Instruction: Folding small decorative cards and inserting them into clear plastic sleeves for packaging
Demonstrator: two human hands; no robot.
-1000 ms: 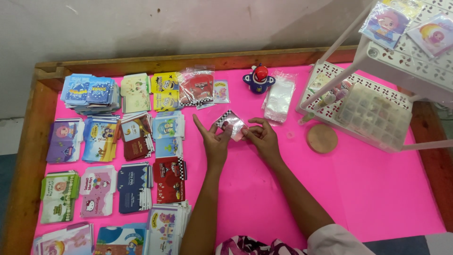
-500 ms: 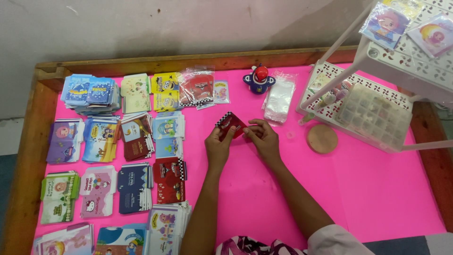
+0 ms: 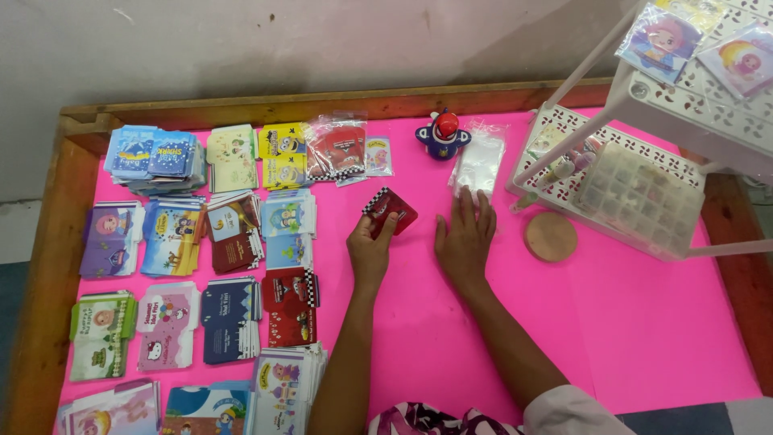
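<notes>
Now the hands have parted: half a second ago both met on the small red card packet [image 3: 390, 211]; the left hand [image 3: 370, 248] alone keeps it pinched between thumb and fingers, just above the pink table [image 3: 628, 338]. The right hand [image 3: 465, 240] has moved away and lies flat, fingers spread, fingertips touching the stack of clear plastic sleeves [image 3: 477, 159]. Left of the hands, stacks of small card packets [image 3: 229, 234] lie in rows: blue, purple, yellow, red, navy, pink. At the right stands a white perforated rack [image 3: 644, 105]; its lower tray holds a clear compartment box [image 3: 636, 197], contents too small to tell. A round wooden disc [image 3: 551, 237] and a blue-red toy figure [image 3: 442, 134] lie nearby.
</notes>
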